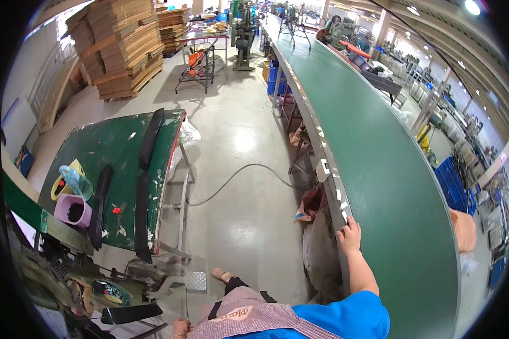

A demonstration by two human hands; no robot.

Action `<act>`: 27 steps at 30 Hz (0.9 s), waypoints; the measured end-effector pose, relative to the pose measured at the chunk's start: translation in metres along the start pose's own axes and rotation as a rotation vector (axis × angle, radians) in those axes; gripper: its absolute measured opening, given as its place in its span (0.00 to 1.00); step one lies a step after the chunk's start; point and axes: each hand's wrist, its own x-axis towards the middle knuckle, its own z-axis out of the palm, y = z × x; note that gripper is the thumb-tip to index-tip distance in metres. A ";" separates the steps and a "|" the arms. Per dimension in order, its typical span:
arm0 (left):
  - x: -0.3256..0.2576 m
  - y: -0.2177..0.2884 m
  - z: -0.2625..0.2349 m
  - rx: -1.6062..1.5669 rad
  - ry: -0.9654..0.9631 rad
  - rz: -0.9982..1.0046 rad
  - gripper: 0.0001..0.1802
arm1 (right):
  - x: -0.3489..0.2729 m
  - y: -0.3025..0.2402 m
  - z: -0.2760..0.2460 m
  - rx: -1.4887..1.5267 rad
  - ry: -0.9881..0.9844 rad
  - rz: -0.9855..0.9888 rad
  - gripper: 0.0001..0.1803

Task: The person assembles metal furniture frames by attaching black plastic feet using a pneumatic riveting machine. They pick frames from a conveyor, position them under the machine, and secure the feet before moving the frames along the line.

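My right hand point(349, 236) rests on the near side rail of a long green conveyor belt point(390, 198), its fingers stretched forward. Its fingertips are at a small white label point(344, 214) on the rail; no held thing shows. Low in the picture, my left hand point(181, 327) hangs beside my checked apron point(243, 319). Its fingers are too small and partly hidden to read. Close to it, a black curved plastic strip point(131, 313) lies by a machine point(56, 282). Similar long black strips point(142, 209) lie on a green-topped table point(119, 135) to the left.
A pink tub point(73, 210) with black bits and a yellow container point(59, 186) with a blue bag stand on the table. A cable point(226, 179) crosses the floor. Sacks point(322, 254) sit under the conveyor. Cardboard stacks point(119, 51) rise at the back left.
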 end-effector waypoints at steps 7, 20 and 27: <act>0.013 0.016 0.035 -0.140 -0.044 0.107 0.07 | 0.001 0.007 0.000 -0.110 -0.039 0.038 0.12; -0.004 -0.009 0.058 -0.025 -0.059 0.087 0.07 | 0.001 0.011 0.006 -0.134 -0.065 0.049 0.13; 0.006 -0.025 0.061 -0.091 -0.098 0.090 0.11 | -0.001 0.011 0.007 -0.133 0.012 0.011 0.12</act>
